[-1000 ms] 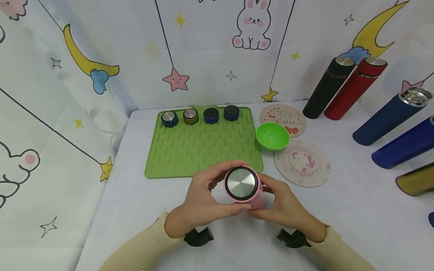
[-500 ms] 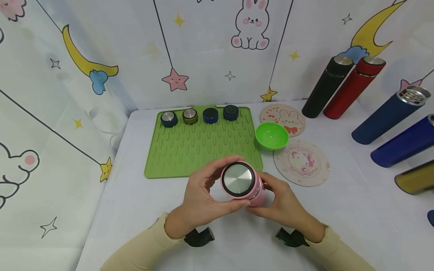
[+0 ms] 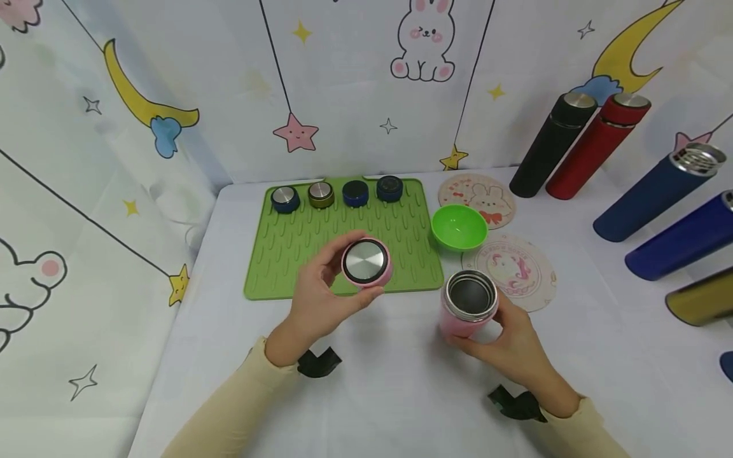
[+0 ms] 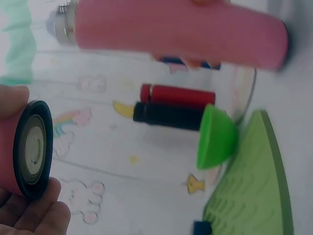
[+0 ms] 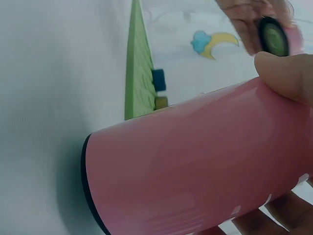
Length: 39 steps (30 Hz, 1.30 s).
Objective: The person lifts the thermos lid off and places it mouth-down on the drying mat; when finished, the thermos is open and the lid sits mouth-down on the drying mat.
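Note:
My left hand (image 3: 318,294) grips a pink bottle lid (image 3: 366,262) with a brushed steel top, held up over the near edge of the green mat. Its dark-ringed underside shows in the left wrist view, where the lid (image 4: 33,149) is apart from the bottle. My right hand (image 3: 518,348) holds the pink thermos bottle (image 3: 460,323), whose steel mouth is uncovered and faces up. Fingers wrap the body of the bottle (image 5: 195,156) in the right wrist view, with its dark-edged base close to the white table.
Two blue, one olive-gold and one black-topped lid line the far edge of the green mat (image 3: 343,254). A green bowl (image 3: 460,229) stands beside two round coasters (image 3: 509,267). Black (image 3: 552,146), red (image 3: 598,146) and blue bottles (image 3: 658,194) stand rightward, near an olive-gold bottle (image 3: 701,299).
The pink lid has come off the bottle. My left hand has carried it left and away from me, while my right hand has moved the bottle to the right.

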Available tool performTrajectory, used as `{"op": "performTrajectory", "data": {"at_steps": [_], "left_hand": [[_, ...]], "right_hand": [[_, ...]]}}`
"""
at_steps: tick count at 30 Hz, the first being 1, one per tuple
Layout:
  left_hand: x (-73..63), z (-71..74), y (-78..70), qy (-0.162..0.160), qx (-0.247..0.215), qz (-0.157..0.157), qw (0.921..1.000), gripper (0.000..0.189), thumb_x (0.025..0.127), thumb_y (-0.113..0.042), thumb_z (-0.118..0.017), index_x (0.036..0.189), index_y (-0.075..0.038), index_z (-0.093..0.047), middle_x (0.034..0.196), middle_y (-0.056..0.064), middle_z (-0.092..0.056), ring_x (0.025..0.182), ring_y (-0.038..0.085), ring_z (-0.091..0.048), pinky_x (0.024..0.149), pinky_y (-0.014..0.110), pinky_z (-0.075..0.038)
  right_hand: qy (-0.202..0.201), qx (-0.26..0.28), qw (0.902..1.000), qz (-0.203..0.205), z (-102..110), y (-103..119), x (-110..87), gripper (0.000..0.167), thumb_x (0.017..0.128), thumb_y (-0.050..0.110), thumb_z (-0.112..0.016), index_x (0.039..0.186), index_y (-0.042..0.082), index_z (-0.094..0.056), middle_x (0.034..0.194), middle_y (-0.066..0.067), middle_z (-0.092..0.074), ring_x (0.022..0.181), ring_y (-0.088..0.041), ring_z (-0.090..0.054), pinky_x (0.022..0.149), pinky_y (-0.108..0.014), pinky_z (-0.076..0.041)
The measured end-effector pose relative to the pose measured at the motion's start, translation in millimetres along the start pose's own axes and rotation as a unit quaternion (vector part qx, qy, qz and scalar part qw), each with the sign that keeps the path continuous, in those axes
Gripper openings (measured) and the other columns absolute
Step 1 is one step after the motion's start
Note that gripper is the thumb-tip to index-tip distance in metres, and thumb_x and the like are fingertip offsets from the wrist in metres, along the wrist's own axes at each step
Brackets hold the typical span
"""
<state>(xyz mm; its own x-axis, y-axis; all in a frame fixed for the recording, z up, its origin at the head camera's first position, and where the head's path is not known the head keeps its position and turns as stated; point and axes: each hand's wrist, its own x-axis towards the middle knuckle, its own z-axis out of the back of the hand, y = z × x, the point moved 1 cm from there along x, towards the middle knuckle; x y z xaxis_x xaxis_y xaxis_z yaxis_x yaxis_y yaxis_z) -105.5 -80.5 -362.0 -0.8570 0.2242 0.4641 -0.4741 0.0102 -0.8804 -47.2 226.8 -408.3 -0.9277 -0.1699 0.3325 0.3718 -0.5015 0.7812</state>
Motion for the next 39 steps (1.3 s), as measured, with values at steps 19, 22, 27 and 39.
{"op": "performTrajectory", "data": {"at_steps": [19, 22, 27, 39], "left_hand": [[30.0, 77.3, 119.4, -0.074, 0.201, 0.188, 0.9585, 0.073, 0.082, -0.010, -0.086, 0.147, -0.002, -0.053, 0.144, 0.020, -0.058, 0.131, 0.036, -0.060, 0.110, 0.049, -0.053], [31.8, 89.4, 129.2, -0.082, 0.231, 0.207, 0.9472, 0.073, 0.083, -0.012, -0.085, 0.148, -0.001, -0.051, 0.145, 0.023, -0.057, 0.132, 0.039, -0.059, 0.110, 0.052, -0.053], [33.7, 107.4, 139.5, -0.095, 0.270, 0.224, 0.9315, 0.075, 0.085, -0.017, -0.084, 0.149, 0.001, -0.049, 0.146, 0.025, -0.054, 0.132, 0.040, -0.056, 0.110, 0.053, -0.051], [35.5, 121.5, 144.3, -0.078, 0.312, 0.227, 0.9193, 0.075, 0.089, -0.021, -0.083, 0.149, 0.006, -0.046, 0.147, 0.029, -0.051, 0.137, 0.043, -0.050, 0.116, 0.055, -0.043]], "right_hand": [[-0.182, -0.067, 0.9677, -0.161, 69.4, -41.6, -31.8, 0.092, 0.070, -0.007, -0.091, 0.150, 0.019, -0.053, 0.132, 0.025, -0.058, 0.111, 0.006, -0.059, 0.091, 0.003, -0.044], [-0.217, -0.079, 0.9543, -0.190, 82.8, -48.9, -36.6, 0.090, 0.073, -0.006, -0.090, 0.150, 0.023, -0.053, 0.134, 0.019, -0.061, 0.108, 0.006, -0.059, 0.089, 0.003, -0.045], [-0.250, -0.088, 0.9247, -0.273, 105.4, -61.4, -42.5, 0.087, 0.080, 0.004, -0.088, 0.153, 0.032, -0.048, 0.147, 0.009, -0.058, 0.112, 0.005, -0.055, 0.091, 0.002, -0.045], [-0.357, -0.079, 0.8839, -0.292, 149.9, -90.0, -60.5, 0.085, 0.083, 0.003, -0.085, 0.153, 0.034, -0.046, 0.143, 0.016, -0.057, 0.115, 0.002, -0.055, 0.097, -0.002, -0.046]]}}
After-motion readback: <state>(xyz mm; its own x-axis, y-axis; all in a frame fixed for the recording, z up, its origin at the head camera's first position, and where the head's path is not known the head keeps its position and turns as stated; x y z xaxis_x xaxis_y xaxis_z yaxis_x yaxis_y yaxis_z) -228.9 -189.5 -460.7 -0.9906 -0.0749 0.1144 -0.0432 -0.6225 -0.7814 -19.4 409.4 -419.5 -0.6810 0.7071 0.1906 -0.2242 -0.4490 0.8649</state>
